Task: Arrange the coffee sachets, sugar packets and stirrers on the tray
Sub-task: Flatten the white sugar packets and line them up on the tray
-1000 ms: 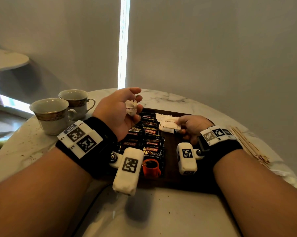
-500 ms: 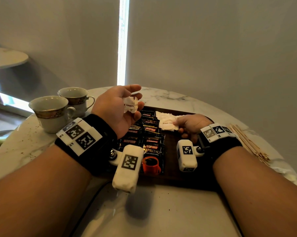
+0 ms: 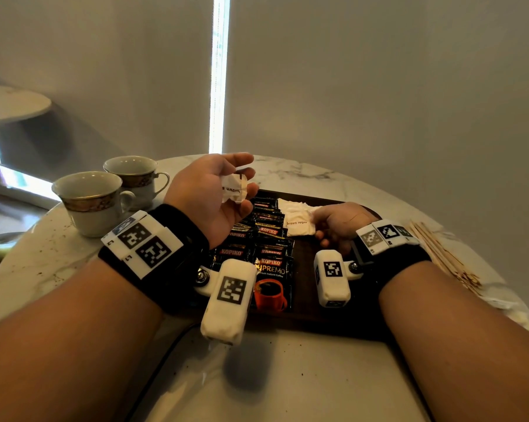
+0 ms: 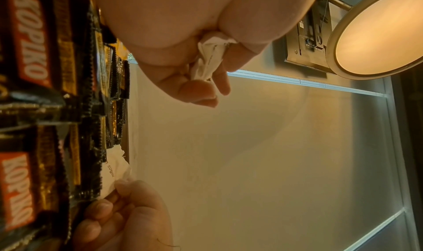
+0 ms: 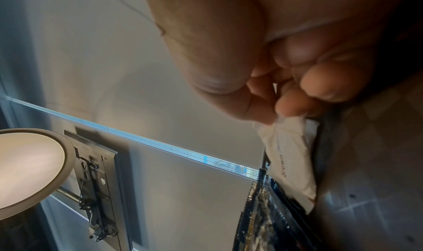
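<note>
A dark wooden tray lies on the marble table. Black Kopiko coffee sachets overlap in rows on its left half. White brown-sugar packets lie at the tray's far middle. My left hand is raised palm-up above the sachets and holds a crumpled white sugar packet, also seen as the packet between its fingers. My right hand rests on the tray, pinching the edge of a sugar packet. Wooden stirrers lie on the table right of the tray.
Two white cups with gold bands stand at the table's left, beyond my left wrist. The round marble table ends near the stirrers on the right. A grey blind hangs behind the table.
My left hand has opened slightly and turned palm-up with its sugar packet. The right hand has stayed on the packets at the tray's far middle.
</note>
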Demonstrator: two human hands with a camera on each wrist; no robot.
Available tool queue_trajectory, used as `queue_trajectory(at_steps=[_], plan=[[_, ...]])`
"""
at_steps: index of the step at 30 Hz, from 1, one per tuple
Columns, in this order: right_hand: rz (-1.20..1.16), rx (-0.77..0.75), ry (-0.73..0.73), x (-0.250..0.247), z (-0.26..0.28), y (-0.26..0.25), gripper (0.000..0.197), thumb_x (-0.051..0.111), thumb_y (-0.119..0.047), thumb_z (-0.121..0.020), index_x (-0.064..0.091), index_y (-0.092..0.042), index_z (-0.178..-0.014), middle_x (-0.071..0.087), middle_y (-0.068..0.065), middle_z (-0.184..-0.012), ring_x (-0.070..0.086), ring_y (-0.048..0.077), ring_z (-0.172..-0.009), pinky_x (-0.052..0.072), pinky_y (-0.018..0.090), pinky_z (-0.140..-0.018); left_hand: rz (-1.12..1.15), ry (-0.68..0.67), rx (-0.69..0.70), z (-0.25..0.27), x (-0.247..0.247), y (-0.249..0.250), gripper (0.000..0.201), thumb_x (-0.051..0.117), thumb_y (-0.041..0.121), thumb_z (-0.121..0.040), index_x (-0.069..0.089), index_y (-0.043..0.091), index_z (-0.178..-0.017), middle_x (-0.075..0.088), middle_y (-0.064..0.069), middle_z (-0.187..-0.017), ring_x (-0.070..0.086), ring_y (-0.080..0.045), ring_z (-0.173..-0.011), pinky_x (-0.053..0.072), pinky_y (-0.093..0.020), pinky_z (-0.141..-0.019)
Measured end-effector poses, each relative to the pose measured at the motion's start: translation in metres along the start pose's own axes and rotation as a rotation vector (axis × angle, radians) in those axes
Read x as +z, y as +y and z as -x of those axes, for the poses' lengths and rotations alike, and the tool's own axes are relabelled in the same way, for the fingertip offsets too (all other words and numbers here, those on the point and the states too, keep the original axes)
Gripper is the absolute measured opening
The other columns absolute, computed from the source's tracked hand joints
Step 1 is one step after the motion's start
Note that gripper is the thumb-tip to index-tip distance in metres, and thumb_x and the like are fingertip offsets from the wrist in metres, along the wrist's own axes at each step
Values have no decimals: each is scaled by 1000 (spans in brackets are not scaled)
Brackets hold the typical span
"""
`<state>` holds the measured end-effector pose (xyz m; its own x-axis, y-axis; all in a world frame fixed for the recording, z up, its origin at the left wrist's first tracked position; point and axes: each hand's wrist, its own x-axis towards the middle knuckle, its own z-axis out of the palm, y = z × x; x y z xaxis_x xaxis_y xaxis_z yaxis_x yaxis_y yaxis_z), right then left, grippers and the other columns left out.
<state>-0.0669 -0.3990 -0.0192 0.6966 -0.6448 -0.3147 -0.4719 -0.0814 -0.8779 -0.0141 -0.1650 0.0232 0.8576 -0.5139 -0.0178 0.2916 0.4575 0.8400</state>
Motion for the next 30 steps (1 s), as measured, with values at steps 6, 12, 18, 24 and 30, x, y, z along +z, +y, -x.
queue_trajectory(at_steps=[6, 12, 18, 24, 30], plan=[[39, -19, -43, 0, 8, -4, 16, 59, -2, -90, 67, -6, -103, 59, 8, -71, 52, 15, -54, 47, 25, -48, 4, 0, -4, -1, -1, 0, 36, 37, 7, -92, 72, 10, -101, 61, -10, -102, 63, -16, -60, 46, -27, -45], [0, -76, -20, 0, 14, -5, 16, 60, 5, -92, 66, -6, -101, 65, 14, -87, 63, 17, -62, 53, 26, -52, 15, 11, -5, 0, 0, -1, 35, 37, 7, -92, 71, 8, -104, 61, -12, -102, 64, -18, -63, 48, -27, -46], [-3, -58, -30, 1, 18, -8, 14, 63, -1, -93, 64, -4, -106, 68, 18, -96, 68, 19, -67, 55, 27, -56, -14, 14, -1, 4, 2, 0, 37, 36, 7, -94, 71, 8, -105, 63, -12, -103, 65, -20, -67, 50, -27, -47], [-30, -29, 27, 1, 19, -10, 17, 60, -13, -98, 61, 2, -108, 65, 13, -78, 66, 23, -74, 53, 27, -61, 1, -21, -33, 5, 3, 1, 40, 32, 10, -96, 71, 7, -103, 62, -13, -96, 64, -20, -67, 53, -28, -50], [-67, -104, 76, 0, 23, -15, 13, 61, -12, -97, 60, -3, -105, 62, 11, -92, 63, 18, -63, 47, 26, -50, -71, -61, -44, 5, 2, 2, 46, 30, 18, -99, 72, 7, -116, 54, -13, -99, 53, -21, -71, 46, -27, -51]])
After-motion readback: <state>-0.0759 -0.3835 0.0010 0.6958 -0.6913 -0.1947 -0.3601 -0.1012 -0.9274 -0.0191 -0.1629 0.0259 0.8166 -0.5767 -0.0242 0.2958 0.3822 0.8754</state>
